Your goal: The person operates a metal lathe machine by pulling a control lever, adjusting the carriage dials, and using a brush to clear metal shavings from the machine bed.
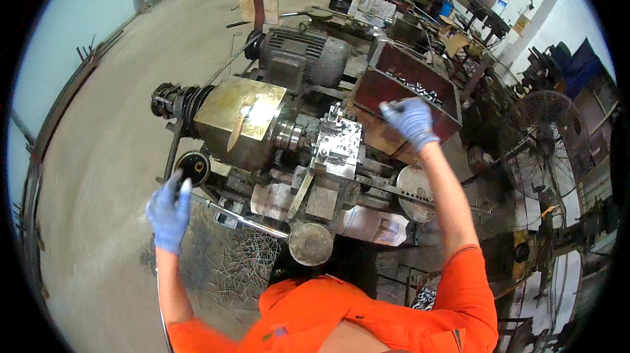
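A small metalworking lathe stands in front of me, with its chuck [287, 136] and a tool slide [338, 146] covered in bright chips. My left hand [169, 215], in a blue-grey glove, is at the left with thumb and fingers apart. Its fingertips overlap the lower edge of a round black wheel [194, 168]; whether they touch it I cannot tell. My right hand [412, 120], gloved alike, is raised at the near side of a dark red box [374, 94] of small metal parts [420, 88]. Its fingertips are pinched together, and anything between them is too small to make out.
A chrome lever [246, 220] runs from near my left hand to a round metal disc [311, 244]. An electric motor [302, 54] sits behind the lathe. Metal shavings [249, 264] litter the floor. At the right stands a large caged fan [545, 143].
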Demonstrator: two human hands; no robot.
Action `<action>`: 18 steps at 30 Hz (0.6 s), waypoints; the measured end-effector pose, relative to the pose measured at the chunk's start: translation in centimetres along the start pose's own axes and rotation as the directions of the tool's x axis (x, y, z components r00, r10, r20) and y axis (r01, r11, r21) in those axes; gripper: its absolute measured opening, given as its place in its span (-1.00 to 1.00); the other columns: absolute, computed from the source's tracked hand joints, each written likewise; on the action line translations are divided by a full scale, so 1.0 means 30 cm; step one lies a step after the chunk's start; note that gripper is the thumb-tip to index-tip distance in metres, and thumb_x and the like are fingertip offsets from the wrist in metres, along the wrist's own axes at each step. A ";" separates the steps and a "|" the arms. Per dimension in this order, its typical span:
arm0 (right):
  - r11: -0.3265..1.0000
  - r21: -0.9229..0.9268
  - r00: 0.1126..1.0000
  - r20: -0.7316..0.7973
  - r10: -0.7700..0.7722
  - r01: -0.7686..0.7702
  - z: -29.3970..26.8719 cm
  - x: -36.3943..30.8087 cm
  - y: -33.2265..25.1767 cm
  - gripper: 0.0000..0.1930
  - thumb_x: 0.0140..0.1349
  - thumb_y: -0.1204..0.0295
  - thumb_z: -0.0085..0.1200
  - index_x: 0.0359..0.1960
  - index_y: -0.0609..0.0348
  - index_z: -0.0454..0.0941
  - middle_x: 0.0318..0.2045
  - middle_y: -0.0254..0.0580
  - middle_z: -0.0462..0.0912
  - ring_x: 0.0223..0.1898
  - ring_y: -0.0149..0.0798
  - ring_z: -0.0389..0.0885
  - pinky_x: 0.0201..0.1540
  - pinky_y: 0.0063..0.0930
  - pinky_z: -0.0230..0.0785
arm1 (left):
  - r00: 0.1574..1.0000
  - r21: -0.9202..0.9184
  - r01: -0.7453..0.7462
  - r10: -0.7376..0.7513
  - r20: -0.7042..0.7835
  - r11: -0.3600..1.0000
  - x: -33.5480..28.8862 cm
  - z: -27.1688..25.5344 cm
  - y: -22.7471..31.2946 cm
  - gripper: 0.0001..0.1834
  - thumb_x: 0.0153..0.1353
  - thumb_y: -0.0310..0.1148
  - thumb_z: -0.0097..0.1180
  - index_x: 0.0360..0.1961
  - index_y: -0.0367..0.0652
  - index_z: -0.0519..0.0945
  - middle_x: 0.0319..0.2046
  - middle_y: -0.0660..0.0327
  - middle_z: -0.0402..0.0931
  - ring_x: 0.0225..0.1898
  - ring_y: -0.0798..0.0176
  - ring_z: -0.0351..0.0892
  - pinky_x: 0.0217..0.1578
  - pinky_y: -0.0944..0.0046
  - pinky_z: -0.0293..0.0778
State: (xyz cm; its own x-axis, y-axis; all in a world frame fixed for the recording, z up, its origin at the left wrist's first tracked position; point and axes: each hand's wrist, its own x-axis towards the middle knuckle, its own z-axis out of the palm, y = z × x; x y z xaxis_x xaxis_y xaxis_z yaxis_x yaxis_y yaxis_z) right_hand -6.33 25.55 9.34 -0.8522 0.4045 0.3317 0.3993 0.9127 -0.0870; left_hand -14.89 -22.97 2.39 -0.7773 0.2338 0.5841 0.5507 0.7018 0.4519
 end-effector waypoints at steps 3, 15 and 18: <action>0.939 -0.333 0.942 -0.334 -0.035 -0.083 -0.035 0.008 0.178 -0.56 0.03 -0.03 0.04 -0.26 0.04 0.62 -0.09 0.04 0.52 -0.05 0.05 0.43 -0.02 -0.19 0.30 | 0.997 -0.015 -0.070 0.071 0.032 0.997 0.125 0.095 0.117 -0.55 0.15 -0.12 0.07 -0.02 -0.18 0.49 -0.59 0.10 0.52 -0.57 0.13 0.51 -0.51 0.18 0.38; 0.918 0.365 0.967 -0.247 -0.066 0.156 0.120 -0.673 -0.078 -0.78 -0.14 0.40 0.25 -0.39 0.14 0.61 -0.17 -0.04 0.56 -0.14 0.00 0.50 -0.03 -0.23 0.32 | 0.952 -0.075 -0.286 0.293 0.092 0.955 0.200 0.363 0.170 -0.57 0.17 -0.20 0.02 0.02 -0.20 0.45 -0.40 -0.01 0.56 -0.40 0.00 0.58 -0.37 0.13 0.47; 0.919 0.384 0.983 -0.181 -0.017 0.087 0.172 -0.812 -0.008 -0.80 -0.16 0.39 0.24 -0.42 0.09 0.61 -0.21 -0.09 0.56 -0.19 -0.02 0.51 -0.10 -0.23 0.34 | 0.968 -0.356 -0.191 0.237 0.088 0.914 0.134 0.318 0.252 -0.71 0.19 -0.28 0.00 -0.11 -0.17 0.55 -0.33 -0.04 0.56 -0.31 0.00 0.59 -0.27 0.16 0.49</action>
State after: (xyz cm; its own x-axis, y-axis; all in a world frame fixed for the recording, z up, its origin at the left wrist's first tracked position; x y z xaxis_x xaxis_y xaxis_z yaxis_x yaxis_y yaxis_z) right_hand 12.60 15.78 -3.57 -0.7839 0.3716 0.4975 0.1634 0.8963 -0.4121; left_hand -16.75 -10.31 1.71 -0.6485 0.4518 0.6126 0.7608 0.3571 0.5419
